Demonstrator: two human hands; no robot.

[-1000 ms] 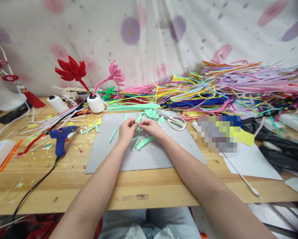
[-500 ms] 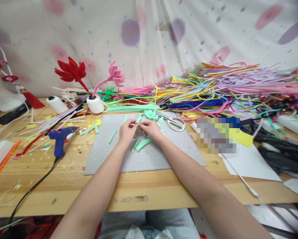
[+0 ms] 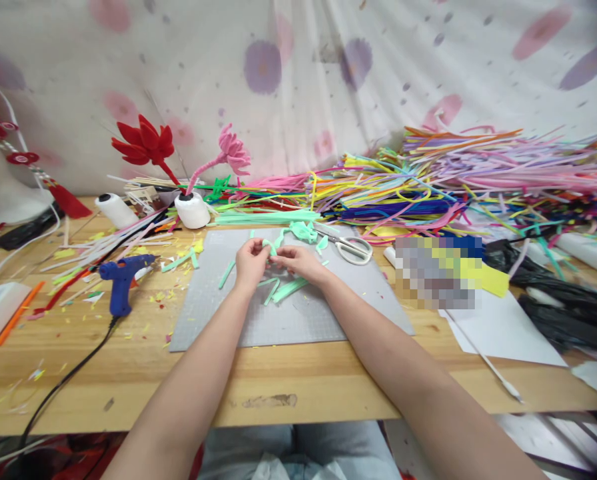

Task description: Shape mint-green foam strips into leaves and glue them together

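Over the grey cutting mat (image 3: 298,327), my left hand (image 3: 252,261) is closed on a small bent piece of mint-green pipe cleaner (image 3: 269,247). My right hand (image 3: 298,260) meets it from the other side, its fingertips pinched on the same piece. Fingers partly hide the piece. Cut mint-green pipe cleaner strips (image 3: 291,288) lie on the mat just below the hands, with another short strip (image 3: 226,274) to their left. Behind the hands sit a curled mint-green bundle (image 3: 303,231) and a pair of scissors (image 3: 351,249).
A blue glue gun (image 3: 122,283) stands left of the mat, its cord running to the table's front edge. Red (image 3: 146,141) and pink (image 3: 232,150) fuzzy flowers stand in white spools. Piled pipe cleaners (image 3: 428,180) line the back. White paper (image 3: 503,330) and black plastic (image 3: 558,307) lie right.
My left hand has shifted slightly left and turned, and the green piece now shows above its fingertips. My right fingers have moved a little left and lower.
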